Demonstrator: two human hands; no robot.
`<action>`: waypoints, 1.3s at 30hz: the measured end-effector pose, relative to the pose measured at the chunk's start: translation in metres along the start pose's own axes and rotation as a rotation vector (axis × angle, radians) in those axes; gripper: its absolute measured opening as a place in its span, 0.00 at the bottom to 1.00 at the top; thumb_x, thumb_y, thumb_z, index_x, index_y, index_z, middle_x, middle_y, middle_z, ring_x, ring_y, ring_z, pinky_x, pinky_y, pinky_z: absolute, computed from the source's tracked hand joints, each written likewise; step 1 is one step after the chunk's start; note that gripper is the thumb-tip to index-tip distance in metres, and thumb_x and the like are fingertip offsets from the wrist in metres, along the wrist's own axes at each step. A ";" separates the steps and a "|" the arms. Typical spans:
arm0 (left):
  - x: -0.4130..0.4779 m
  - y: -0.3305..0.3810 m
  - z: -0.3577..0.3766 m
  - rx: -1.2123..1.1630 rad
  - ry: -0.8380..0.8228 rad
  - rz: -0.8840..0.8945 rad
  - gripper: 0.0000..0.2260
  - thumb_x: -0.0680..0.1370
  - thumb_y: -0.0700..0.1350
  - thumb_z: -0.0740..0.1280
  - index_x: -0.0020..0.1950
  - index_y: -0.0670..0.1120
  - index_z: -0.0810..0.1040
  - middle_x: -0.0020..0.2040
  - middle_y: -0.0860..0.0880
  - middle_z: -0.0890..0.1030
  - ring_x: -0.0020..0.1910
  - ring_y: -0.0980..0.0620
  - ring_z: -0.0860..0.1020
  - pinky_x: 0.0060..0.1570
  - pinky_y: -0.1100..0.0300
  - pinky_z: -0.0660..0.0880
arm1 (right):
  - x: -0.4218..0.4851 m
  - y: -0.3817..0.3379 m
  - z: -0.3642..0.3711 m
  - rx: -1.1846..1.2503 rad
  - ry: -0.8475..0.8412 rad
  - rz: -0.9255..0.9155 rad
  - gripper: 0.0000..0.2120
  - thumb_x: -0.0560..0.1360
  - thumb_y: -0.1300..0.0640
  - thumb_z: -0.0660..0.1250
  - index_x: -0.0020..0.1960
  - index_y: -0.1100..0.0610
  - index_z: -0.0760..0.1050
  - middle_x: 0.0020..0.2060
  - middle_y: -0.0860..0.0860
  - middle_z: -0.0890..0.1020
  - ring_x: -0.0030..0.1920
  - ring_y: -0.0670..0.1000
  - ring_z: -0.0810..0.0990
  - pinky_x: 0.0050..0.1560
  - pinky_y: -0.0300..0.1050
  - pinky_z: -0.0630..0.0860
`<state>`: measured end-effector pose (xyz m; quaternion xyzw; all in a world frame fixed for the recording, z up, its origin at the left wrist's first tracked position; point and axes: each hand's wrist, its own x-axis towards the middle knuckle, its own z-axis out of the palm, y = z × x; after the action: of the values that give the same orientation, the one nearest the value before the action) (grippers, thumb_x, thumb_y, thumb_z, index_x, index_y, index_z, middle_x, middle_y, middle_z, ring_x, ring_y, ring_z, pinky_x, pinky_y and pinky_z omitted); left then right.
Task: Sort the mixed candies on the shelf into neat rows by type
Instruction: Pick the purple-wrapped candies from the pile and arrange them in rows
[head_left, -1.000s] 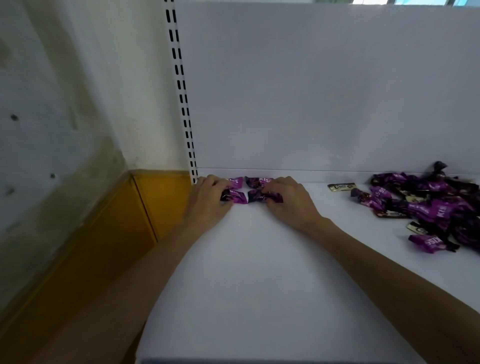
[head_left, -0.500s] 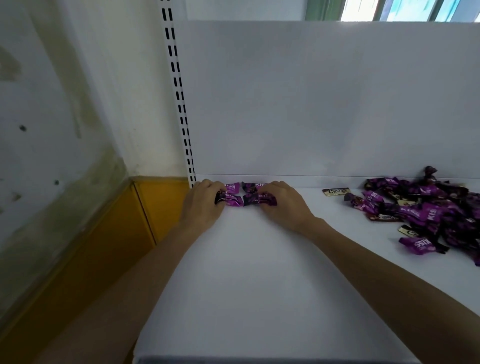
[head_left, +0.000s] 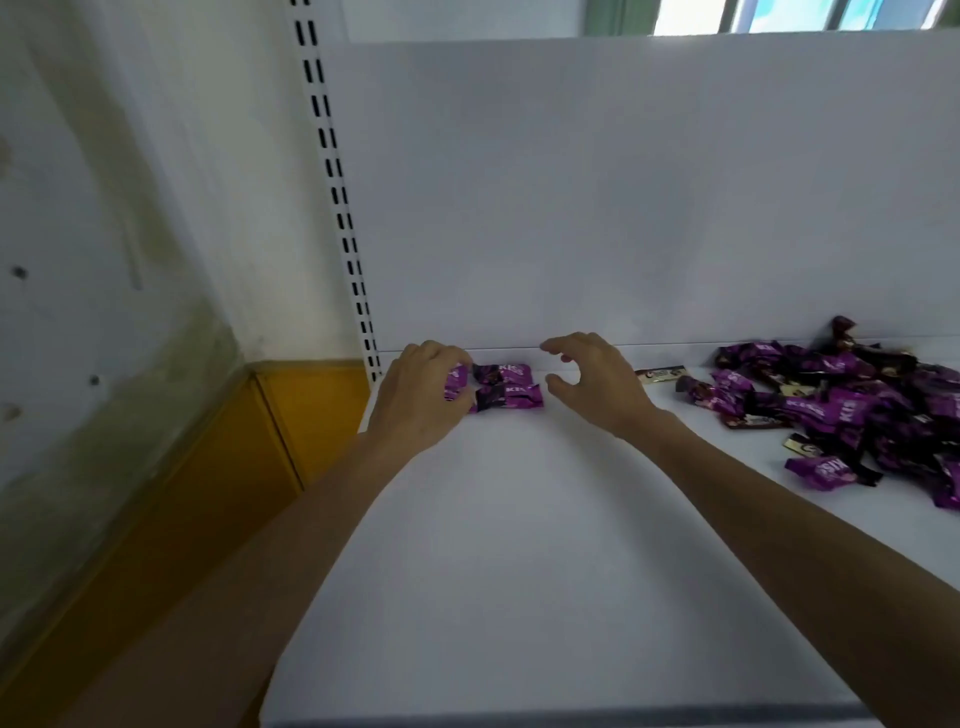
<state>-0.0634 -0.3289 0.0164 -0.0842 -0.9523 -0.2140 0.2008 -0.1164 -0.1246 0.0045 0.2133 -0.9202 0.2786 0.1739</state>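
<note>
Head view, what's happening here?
A person is lining up purple candies at the back left corner of the shelf. The left hand curls its fingers over the leftmost ones; the right hand hovers open beside them, holding nothing. The mixed pile lies unsorted to the right.

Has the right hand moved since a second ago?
Yes: the right hand has come off the sorted purple candies and shifted right, away from the slotted upright.
</note>
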 end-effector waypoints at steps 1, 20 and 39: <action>0.003 0.008 0.003 -0.018 -0.008 0.016 0.15 0.75 0.44 0.66 0.61 0.47 0.75 0.60 0.46 0.76 0.59 0.47 0.70 0.55 0.58 0.66 | -0.002 0.007 -0.009 -0.012 0.010 0.021 0.19 0.73 0.60 0.66 0.64 0.56 0.72 0.58 0.53 0.77 0.58 0.52 0.74 0.54 0.43 0.69; 0.043 0.283 0.143 -0.176 -0.164 0.358 0.15 0.75 0.44 0.65 0.61 0.46 0.75 0.60 0.47 0.75 0.62 0.48 0.70 0.61 0.56 0.66 | -0.107 0.236 -0.231 -0.138 0.162 0.294 0.19 0.73 0.61 0.67 0.64 0.57 0.72 0.56 0.56 0.79 0.53 0.55 0.78 0.58 0.52 0.74; 0.044 0.301 0.171 -0.053 -0.332 0.052 0.17 0.72 0.39 0.69 0.59 0.37 0.75 0.62 0.43 0.72 0.62 0.46 0.70 0.59 0.64 0.64 | -0.110 0.285 -0.245 -0.176 -0.229 -0.040 0.20 0.71 0.64 0.66 0.61 0.50 0.76 0.58 0.54 0.76 0.60 0.54 0.70 0.58 0.40 0.62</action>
<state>-0.0882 0.0187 0.0052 -0.1481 -0.9639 -0.2168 0.0438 -0.1133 0.2665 0.0229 0.2459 -0.9504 0.1672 0.0911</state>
